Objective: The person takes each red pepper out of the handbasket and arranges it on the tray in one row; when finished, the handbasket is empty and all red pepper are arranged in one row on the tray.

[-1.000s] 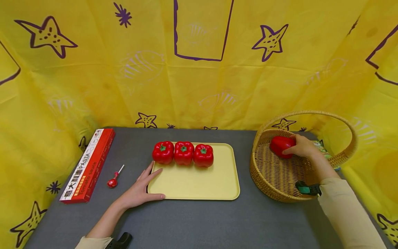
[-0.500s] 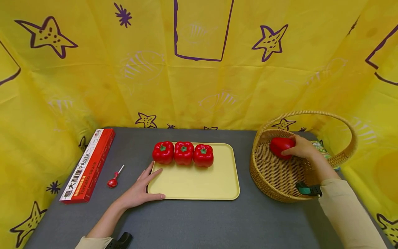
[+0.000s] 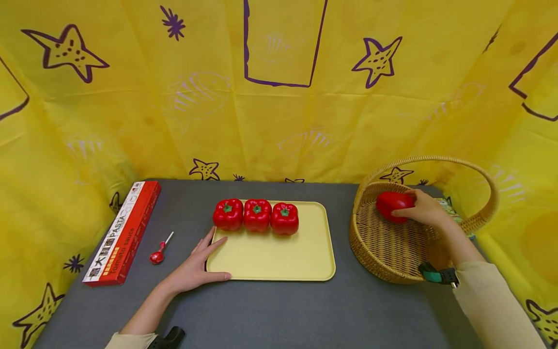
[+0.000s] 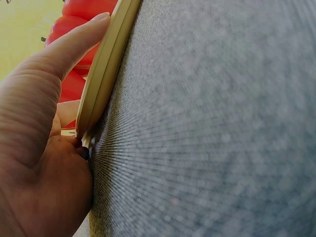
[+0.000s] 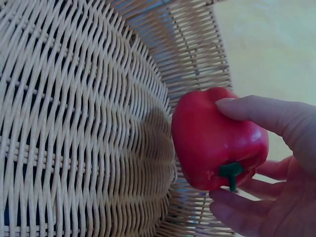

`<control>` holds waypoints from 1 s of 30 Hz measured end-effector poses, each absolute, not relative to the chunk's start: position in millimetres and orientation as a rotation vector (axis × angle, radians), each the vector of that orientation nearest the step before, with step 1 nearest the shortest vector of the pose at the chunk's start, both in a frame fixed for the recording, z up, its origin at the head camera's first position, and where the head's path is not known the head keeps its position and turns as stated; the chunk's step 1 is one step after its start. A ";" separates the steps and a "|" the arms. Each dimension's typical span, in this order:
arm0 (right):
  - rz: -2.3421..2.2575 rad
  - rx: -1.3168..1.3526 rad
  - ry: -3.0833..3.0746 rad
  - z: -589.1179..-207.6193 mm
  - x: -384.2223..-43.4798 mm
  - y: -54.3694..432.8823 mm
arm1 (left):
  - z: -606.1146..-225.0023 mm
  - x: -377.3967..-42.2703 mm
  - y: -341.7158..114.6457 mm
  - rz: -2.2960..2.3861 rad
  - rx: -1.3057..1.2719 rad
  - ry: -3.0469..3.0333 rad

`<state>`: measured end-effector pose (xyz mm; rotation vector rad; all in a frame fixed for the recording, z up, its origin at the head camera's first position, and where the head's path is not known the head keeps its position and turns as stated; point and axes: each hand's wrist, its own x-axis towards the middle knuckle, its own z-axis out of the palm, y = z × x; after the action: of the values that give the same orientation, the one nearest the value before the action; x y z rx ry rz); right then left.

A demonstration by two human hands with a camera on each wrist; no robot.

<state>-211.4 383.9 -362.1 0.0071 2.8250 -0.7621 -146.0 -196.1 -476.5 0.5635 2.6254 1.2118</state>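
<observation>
My right hand (image 3: pixel 425 208) pinches a red bell pepper (image 3: pixel 394 207) with a green stem, inside the wicker basket (image 3: pixel 364 252). In the right wrist view the thumb lies on one side of this pepper, with fingers under the other; its stem end faces the fingers. The pepper is close to the woven wall. On the left, my left hand (image 3: pixel 196 269) rests around the short end of a pale yellow tray (image 3: pixel 270 257), its fingers spread and the thumb along the front rim. Three red bell peppers (image 3: pixel 256 215) stand side by side along the tray's back edge.
A red pasta box (image 3: pixel 124 232) lies at the far left, with a wrapped lollipop (image 3: pixel 157 256) between it and my left hand. The basket's tall handle arches over its right part. Behind it a green packet (image 3: pixel 453 213) is partly hidden.
My right wrist has shifted slightly to the right, while its hand still holds the pepper in the basket. The left hand and the tray stay in place.
</observation>
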 end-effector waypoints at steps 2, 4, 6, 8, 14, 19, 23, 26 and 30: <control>-0.794 -0.003 2.821 -360.7 -208.7 382.8 | -476.3 -146.0 -196.0 1.213 0.563 2.625; -0.823 -0.013 2.816 -360.4 -205.8 382.0 | -476.0 -145.9 -195.9 1.213 0.563 2.626; -0.860 -0.023 2.810 -360.2 -203.0 381.3 | -475.8 -145.8 -195.7 1.211 0.563 2.627; -0.893 -0.025 2.804 -359.4 -200.0 380.1 | -475.9 -145.9 -195.7 1.213 0.563 2.629; -0.975 -0.046 2.797 -352.6 -190.7 370.4 | -476.8 -145.6 -196.4 1.210 0.562 2.632; -1.029 -0.042 2.780 -347.0 -181.8 361.9 | -477.0 -145.6 -196.5 1.209 0.562 2.630; -1.051 -0.046 2.785 -342.3 -175.8 356.9 | -476.8 -145.6 -196.4 1.208 0.563 2.631; -1.040 -0.049 2.809 -338.9 -171.1 353.4 | -476.3 -145.4 -196.0 1.206 0.562 2.629; -1.051 -0.060 2.834 -335.8 -164.4 349.6 | -475.7 -145.1 -195.6 1.206 0.559 2.628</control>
<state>-164.4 349.6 -335.8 -0.0598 2.8340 -1.0508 -145.1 -195.6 -475.7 0.5592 2.6277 1.2056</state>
